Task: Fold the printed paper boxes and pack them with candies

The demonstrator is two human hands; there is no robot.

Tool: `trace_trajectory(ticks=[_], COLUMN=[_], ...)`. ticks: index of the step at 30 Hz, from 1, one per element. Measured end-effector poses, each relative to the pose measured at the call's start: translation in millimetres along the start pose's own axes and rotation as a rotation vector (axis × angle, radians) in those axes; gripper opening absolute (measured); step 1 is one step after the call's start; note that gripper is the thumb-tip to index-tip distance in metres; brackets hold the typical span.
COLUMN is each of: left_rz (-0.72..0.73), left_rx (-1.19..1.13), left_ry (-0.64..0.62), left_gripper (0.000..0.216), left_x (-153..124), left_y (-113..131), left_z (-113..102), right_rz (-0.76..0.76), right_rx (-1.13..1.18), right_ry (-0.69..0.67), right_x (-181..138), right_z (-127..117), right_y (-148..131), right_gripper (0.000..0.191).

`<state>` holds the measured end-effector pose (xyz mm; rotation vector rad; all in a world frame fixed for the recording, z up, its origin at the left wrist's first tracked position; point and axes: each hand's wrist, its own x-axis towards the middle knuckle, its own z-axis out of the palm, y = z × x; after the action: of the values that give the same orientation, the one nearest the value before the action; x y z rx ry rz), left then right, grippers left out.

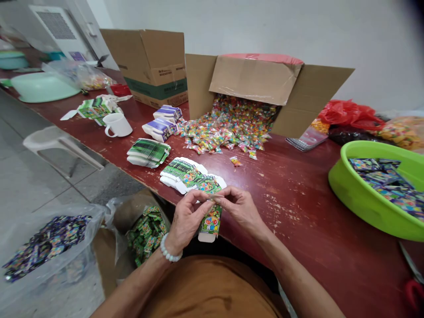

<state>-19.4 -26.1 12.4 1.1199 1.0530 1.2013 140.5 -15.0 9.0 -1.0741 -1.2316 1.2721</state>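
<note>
Close to the table's front edge, my left hand [186,217] and my right hand [243,209] pinch the upper end of a small green printed candy carton [211,222]. Its lower end hangs down with a pale flap sticking out. My fingertips meet at the top and partly hide that end. Just beyond my hands lies a fanned row of flattened green cartons [185,173]. Farther left is another stack of green cartons [149,152]. Behind it sit purple and white cartons [160,128]. A loose wrapped candy [235,161] rests on the table.
Wrapped candies [225,132] spill from a tipped cardboard box [255,79]. A white mug [118,125] stands left. On the right are a green basin [371,212] of packets and scissors [412,269]. Below left are a carton of green packs [147,232] and a plastic bag [62,282].
</note>
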Motion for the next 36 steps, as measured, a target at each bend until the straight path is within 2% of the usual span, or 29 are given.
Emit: trace_trajectory(ticks=[2,3,6,8,10,15,20,23,30,36], left_rz=[-0.086,-0.150,-0.406,-0.563,-0.637,-0.535,-0.408,-0.352,-0.374,-0.380], left_rx=[-0.117,-0.174,-0.320,-0.372,-0.372,-0.266,-0.108,-0.027,-0.052,-0.148], left_ry=[0.014,-0.019,-0.226,-0.302,-0.295,-0.244,-0.241,-0.260,-0.227,-0.187], left_gripper=[0.041,0.045,0.046,0.054,0.059,0.063,0.070,0.074,0.066,0.064], left_x=[0,-1,-2,-2,-2,0,0,0,2,0], left_y=[0,0,1,1,2,-1,-4,-7,-16,-13], left_z=[0,-1,0,2,5,15,20,18,15,22], right_rz=[-0.082,-0.123,-0.212,-0.248,-0.232,-0.019,0.059,0.112,-0.004,-0.027], right_rx=[-0.093,-0.123,-0.206,-0.294,-0.334,-0.211,-0.076,0.006,-0.050,-0.018], right_ry=[0.024,0.042,0.066,0.010,-0.067,-0.146,-0.179,-0.150,-0.093,-0.136], right_x=[-2,-3,-5,-7,-9,-10,1,5,-6,-19], right_z=[-1,-2,-3,-4,-5,-7,-10,-9,-5,-7], right_y=[0,0,0,-1,-3,-7,-11,-14,-4,0], right_gripper=[0.016,0.015,0.012,0.013,0.017,0.017,0.020,0.027,0.024,0.025])
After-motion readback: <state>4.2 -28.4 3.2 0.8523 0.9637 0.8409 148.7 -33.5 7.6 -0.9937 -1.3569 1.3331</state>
